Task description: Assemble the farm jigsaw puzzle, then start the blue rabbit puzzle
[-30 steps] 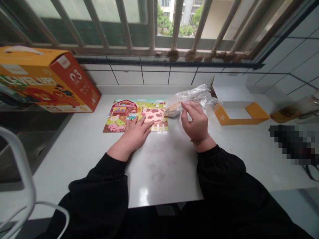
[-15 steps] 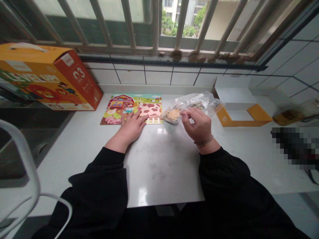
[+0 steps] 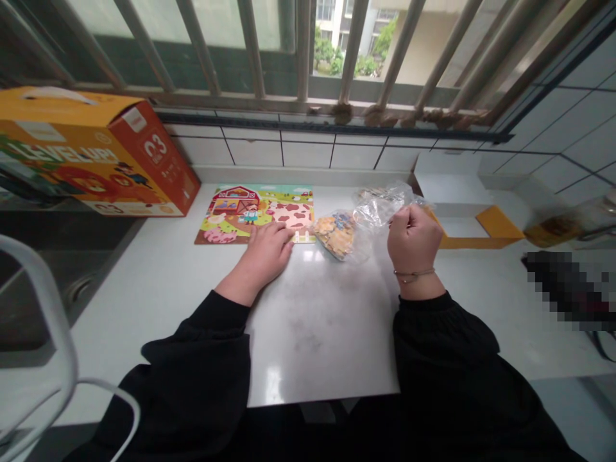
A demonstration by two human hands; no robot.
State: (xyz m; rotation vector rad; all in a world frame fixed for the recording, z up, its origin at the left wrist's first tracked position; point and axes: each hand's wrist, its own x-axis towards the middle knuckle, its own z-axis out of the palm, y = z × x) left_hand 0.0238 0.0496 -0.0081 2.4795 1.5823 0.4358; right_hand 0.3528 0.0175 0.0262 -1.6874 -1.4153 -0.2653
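Note:
My left hand rests with its fingers stretched out on the lower edge of a farm picture board, which shows a barn, a pig and a cow pattern. To the board's right lies a clear plastic bag of puzzle pieces, touching or just over its corner. My right hand is closed in a fist at the right end of the crumpled clear film. The fingertips are turned away, but the film runs into the fist. Behind it, more pieces in clear plastic lie near the wall.
At the left stands an orange carton with a handle. An opened yellow-and-white box sleeve lies at the right, near a blurred dark object. A white curved stand rises at the near left. Window bars and tiles border the back.
My right hand has moved right and closed into a fist, uncovering the bag of puzzle pieces. My left hand has slid slightly right along the board's lower edge.

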